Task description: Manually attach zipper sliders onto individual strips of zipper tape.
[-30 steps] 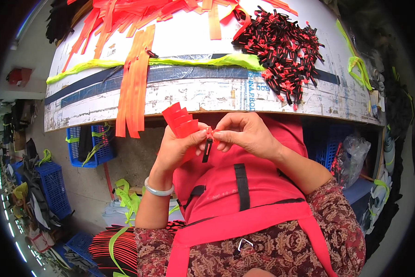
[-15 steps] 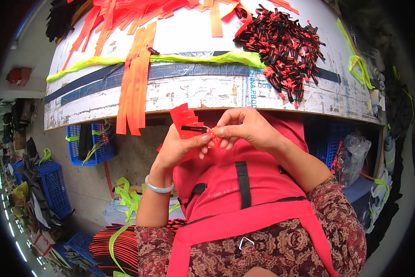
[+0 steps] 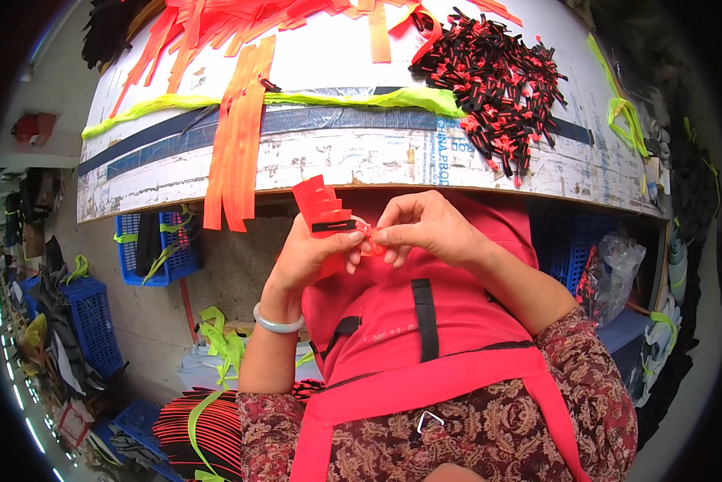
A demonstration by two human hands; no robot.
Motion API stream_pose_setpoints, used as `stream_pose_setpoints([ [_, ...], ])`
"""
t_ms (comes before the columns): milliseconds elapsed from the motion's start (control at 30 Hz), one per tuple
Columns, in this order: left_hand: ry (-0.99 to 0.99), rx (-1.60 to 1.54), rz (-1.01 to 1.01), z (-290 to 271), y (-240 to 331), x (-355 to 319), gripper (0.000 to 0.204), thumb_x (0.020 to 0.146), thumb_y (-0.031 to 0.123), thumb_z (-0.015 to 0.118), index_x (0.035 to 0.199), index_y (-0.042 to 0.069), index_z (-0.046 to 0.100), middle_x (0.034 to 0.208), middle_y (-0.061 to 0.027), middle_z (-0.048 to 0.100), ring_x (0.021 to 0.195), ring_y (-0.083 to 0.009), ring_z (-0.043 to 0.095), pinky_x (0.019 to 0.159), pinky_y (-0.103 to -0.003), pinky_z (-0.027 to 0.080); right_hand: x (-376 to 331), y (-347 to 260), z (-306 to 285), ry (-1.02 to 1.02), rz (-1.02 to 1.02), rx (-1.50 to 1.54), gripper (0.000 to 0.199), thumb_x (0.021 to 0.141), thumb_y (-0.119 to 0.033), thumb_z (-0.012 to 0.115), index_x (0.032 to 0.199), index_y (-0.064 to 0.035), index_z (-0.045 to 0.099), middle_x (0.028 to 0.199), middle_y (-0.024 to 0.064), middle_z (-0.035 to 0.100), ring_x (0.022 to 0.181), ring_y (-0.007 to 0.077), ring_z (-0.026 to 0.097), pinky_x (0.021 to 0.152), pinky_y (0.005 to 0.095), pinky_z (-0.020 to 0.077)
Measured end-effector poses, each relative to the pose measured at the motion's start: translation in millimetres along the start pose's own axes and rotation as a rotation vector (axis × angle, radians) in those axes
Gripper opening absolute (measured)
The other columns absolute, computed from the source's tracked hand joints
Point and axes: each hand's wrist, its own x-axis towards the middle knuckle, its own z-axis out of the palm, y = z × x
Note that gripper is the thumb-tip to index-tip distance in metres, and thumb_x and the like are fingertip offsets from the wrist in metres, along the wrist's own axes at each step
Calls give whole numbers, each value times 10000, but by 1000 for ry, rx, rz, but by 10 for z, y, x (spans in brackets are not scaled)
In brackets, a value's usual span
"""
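In front of the red apron, my hands meet just below the table's near edge. My left hand is closed on several flat red strips fanned out above its thumb. A small black tab lies across these strips, and a thin reddish cord runs from it to the fingertips. My right hand pinches the cord between thumb and forefinger, almost touching the left fingertips. How the cord is looped is too small to make out.
On the white table lie a heap of black-and-red tabs, a pile of orange-red strips, more orange strips hanging over the edge, and a yellow-green band. Blue crates stand lower left.
The black tab has turned slightly and sits nearer level. My right fingers have shifted a little at the cord; both hands otherwise stay in place.
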Motion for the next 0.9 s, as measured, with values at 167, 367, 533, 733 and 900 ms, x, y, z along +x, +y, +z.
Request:
stream_pose_setpoints([
  [167, -52, 24, -37, 15, 9, 6, 143, 870, 46, 675, 983, -36, 642, 808, -109, 675, 649, -155, 644, 524, -272, 532, 39, -26, -70, -61, 96, 24, 159, 880, -120, 679, 898, 32, 636, 810, 109, 682, 658, 141, 660, 605, 260, 561],
  [367, 149, 72, 50, 64, -28, 31, 175, 862, 62, 695, 1011, -20, 653, 792, -70, 665, 624, -115, 620, 526, -245, 517, 65, 116, 74, 138, -147, 54, 142, 895, -108, 670, 919, 29, 641, 830, 105, 682, 698, 129, 656, 642, 247, 557],
  [533, 181, 173, 150, 191, -90, -70, 153, 859, -2, 674, 1011, -2, 665, 778, -27, 640, 625, -76, 587, 532, -221, 490, 68, 280, 163, 194, -497, -87, 108, 884, -63, 674, 968, 3, 661, 911, 48, 617, 712, 90, 617, 620, 216, 506],
  [733, 140, 482, 533, 201, -174, -133, 161, 825, -109, 624, 939, -11, 682, 869, -62, 632, 675, -101, 597, 562, -221, 483, -9, 155, 259, 249, -737, -616, 192, 816, -36, 720, 999, -54, 663, 925, 63, 591, 696, 133, 597, 613, 250, 494],
  [900, 137, 524, 608, 188, -191, -142, 197, 811, -109, 614, 960, -9, 693, 883, -86, 632, 690, -120, 606, 562, -232, 486, 12, 226, 271, 242, -910, -737, 255, 775, -41, 743, 1015, -71, 664, 925, 89, 604, 744, 221, 634, 635, 300, 524],
])
